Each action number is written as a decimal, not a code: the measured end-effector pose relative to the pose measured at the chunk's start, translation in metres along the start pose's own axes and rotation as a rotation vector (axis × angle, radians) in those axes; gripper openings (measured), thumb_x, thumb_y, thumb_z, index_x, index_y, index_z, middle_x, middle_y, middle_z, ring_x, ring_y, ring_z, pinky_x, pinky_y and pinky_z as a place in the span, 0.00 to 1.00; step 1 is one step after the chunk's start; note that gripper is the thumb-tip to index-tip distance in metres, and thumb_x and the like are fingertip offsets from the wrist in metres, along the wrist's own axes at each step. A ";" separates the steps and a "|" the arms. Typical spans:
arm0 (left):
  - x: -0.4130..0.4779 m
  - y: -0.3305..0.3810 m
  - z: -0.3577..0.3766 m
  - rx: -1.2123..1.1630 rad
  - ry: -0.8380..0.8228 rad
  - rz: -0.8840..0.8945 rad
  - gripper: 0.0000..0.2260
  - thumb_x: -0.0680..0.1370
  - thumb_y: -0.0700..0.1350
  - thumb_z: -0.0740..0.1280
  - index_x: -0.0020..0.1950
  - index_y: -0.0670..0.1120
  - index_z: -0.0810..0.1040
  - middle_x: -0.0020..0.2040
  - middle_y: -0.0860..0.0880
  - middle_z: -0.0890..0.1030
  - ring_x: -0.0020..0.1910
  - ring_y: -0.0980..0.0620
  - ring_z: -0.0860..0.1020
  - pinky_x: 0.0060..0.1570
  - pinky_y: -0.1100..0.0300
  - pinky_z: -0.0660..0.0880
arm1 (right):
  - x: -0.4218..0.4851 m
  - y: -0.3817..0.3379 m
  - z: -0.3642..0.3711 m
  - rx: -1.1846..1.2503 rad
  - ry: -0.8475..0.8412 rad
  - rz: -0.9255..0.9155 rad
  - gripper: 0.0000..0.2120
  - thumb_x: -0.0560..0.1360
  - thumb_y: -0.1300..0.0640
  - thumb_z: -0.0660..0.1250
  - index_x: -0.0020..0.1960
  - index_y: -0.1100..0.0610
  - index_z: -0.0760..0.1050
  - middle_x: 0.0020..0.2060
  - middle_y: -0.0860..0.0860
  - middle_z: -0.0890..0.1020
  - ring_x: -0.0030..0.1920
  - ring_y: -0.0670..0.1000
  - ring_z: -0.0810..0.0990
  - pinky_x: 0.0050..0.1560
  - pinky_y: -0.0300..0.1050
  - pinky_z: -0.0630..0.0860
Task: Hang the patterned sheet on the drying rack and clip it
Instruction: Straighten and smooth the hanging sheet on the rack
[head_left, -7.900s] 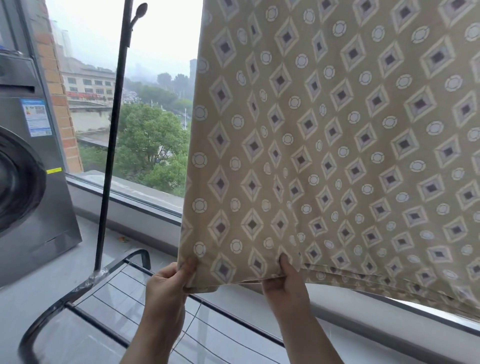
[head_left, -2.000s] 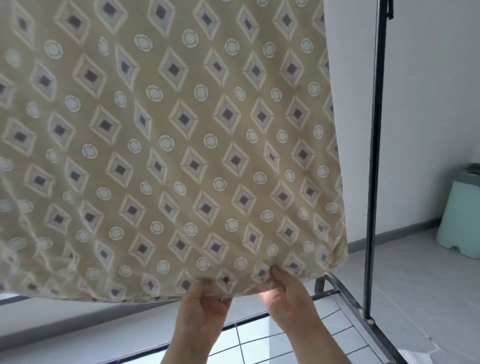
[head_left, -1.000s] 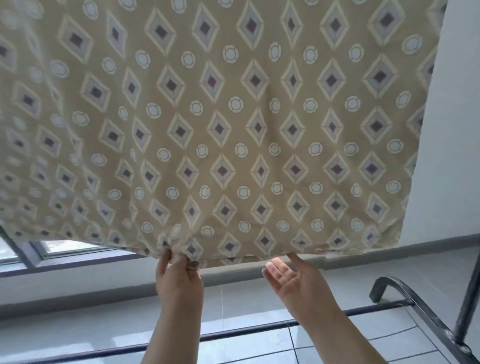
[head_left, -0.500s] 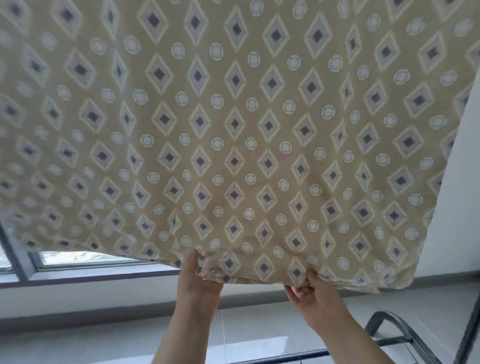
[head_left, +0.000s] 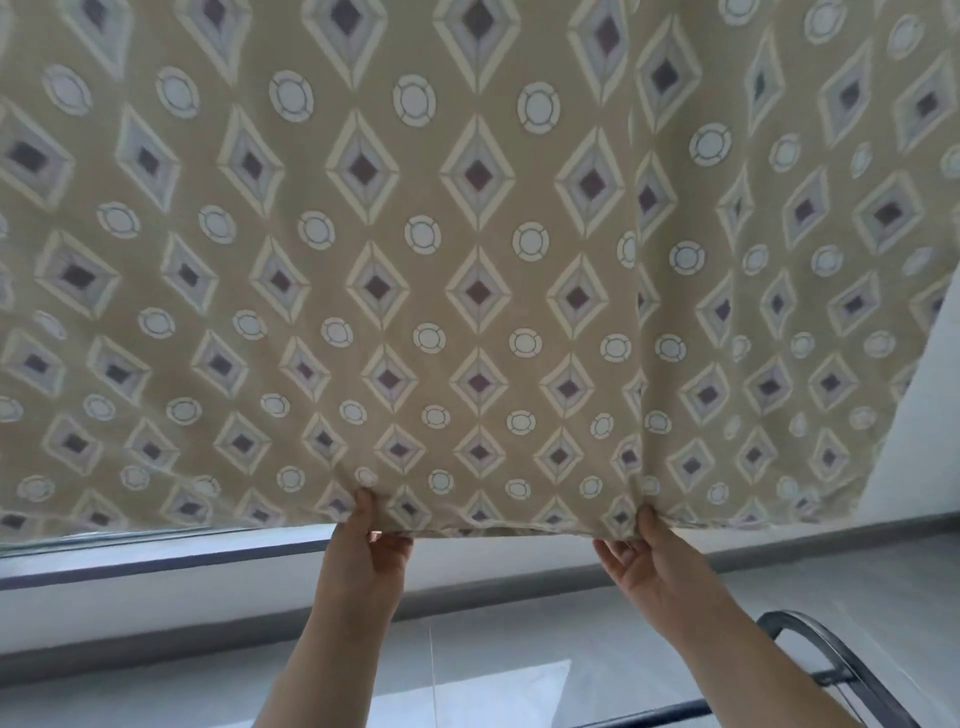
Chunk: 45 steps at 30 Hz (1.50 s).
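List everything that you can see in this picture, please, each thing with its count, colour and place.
patterned sheet: one, beige with diamonds and circles, hanging across the upper view.
drying rack: one, black, low bars at bottom right.
window: one, dark frame, low left, behind the sheet.
wall: white, right edge.
floor: grey, bottom.
left hand: one, pinches the sheet's lower hem.
right hand: one, grips the hem further right.

Pale grey tiled floor (head_left: 493, 649) runs back to a dark skirting (head_left: 519, 590) along the wall. At lower right, the rack's (head_left: 841, 652) black curved base frame and crossbar sit low over it.
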<state>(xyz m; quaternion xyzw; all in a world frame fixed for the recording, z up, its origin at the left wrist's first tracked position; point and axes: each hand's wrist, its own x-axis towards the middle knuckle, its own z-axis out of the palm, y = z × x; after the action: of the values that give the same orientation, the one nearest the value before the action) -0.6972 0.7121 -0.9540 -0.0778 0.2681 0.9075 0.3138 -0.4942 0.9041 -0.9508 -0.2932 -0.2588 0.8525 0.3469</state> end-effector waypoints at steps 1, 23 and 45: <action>0.007 0.000 -0.004 0.020 -0.015 0.021 0.09 0.76 0.44 0.67 0.55 0.47 0.78 0.46 0.50 0.86 0.45 0.51 0.84 0.47 0.54 0.81 | 0.005 0.001 0.000 0.008 -0.015 -0.004 0.08 0.82 0.57 0.59 0.57 0.54 0.76 0.45 0.53 0.87 0.41 0.52 0.87 0.41 0.54 0.82; 0.064 0.014 -0.016 0.421 0.231 -0.114 0.14 0.79 0.40 0.65 0.63 0.39 0.68 0.61 0.35 0.71 0.58 0.38 0.74 0.60 0.48 0.72 | 0.086 0.027 0.009 -0.003 0.181 0.103 0.12 0.83 0.58 0.59 0.61 0.66 0.69 0.68 0.63 0.72 0.67 0.63 0.73 0.71 0.58 0.67; -0.068 0.136 0.130 1.372 -0.132 0.953 0.13 0.78 0.42 0.66 0.49 0.63 0.77 0.50 0.56 0.82 0.49 0.64 0.79 0.40 0.74 0.71 | -0.041 -0.071 0.181 -0.619 -0.411 -0.174 0.09 0.80 0.63 0.60 0.55 0.62 0.78 0.50 0.57 0.85 0.52 0.58 0.84 0.58 0.57 0.78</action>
<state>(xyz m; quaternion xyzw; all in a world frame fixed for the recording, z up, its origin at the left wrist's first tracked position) -0.7229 0.6567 -0.7636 0.3054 0.7462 0.5811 -0.1104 -0.5619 0.8752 -0.7658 -0.1838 -0.5920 0.7425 0.2537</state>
